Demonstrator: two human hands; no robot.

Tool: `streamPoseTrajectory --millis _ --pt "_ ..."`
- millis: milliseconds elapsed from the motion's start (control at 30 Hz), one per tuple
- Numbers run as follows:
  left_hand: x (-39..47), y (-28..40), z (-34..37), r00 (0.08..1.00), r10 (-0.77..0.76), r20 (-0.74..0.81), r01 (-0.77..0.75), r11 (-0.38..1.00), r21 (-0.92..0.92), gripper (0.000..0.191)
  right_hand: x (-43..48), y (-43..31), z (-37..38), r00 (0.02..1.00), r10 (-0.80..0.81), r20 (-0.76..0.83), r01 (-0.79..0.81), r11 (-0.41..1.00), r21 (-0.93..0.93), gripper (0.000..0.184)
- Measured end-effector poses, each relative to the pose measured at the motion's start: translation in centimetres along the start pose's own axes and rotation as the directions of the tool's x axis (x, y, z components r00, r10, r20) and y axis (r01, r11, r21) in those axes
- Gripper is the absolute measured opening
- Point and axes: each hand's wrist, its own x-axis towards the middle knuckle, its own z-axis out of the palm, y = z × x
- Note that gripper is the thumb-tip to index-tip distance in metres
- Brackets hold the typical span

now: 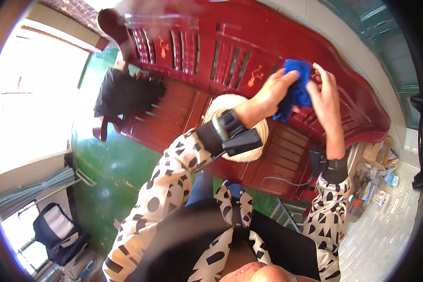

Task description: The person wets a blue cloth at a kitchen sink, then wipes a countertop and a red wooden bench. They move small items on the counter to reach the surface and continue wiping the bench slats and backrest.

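My left hand (273,91) grips a crumpled blue cloth (298,79), its thumb pressed over the top. Beside the cloth's right edge is my right hand (325,97), fingers apart and thumb close to the fabric; whether it touches cannot be told. Both hands are raised in front of the back of a red lacquered wooden bench (268,38), which has slatted panels and small gold flower motifs. Partly hidden under my left forearm, a round pale woven item (229,102), like a straw hat, rests on the bench seat (162,116).
A black bag or cloth (118,93) lies at the bench's left end. Boxes and small household goods (377,176) crowd a surface on the right. Below the bench, a metal folding frame (285,215) stands on the green floor (116,169). A dark padded seat (58,232) is at lower left.
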Motion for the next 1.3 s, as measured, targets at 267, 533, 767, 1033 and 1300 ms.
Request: streamPoseTrajectory --millis 267,533,767,1033,1300 --pt "2.8 6.1 -4.6 0.892 0.062 0.447 0.04 0.976 -0.214 0.048 5.0 -3.9 4.2 0.923 -0.366 0.123 0.352 0.928 0.12 0.059" --pt "4.0 15.6 -6.7 0.867 0.47 0.168 -0.31 0.243 0.919 0.046 12.6 1.8 2.2 0.966 -0.089 -0.243 0.252 0.536 0.806 0.038" --pt "8.0 29.2 -18.7 0.494 0.636 0.593 0.124 -0.727 0.676 0.034 21.6 14.8 -2.0 0.824 0.128 -0.551 -0.222 0.969 -0.107 0.05" --pt "9.7 29.8 -21.9 0.353 0.589 0.727 -0.118 -0.742 0.659 0.017 32.4 9.0 9.8 0.951 0.278 -0.133 -0.306 0.805 -0.508 0.069" --pt "9.4 30.5 -22.9 0.229 0.517 0.825 -0.345 -0.749 0.565 0.019 41.3 -12.1 25.2 0.971 -0.121 0.206 0.178 0.942 -0.284 0.063"
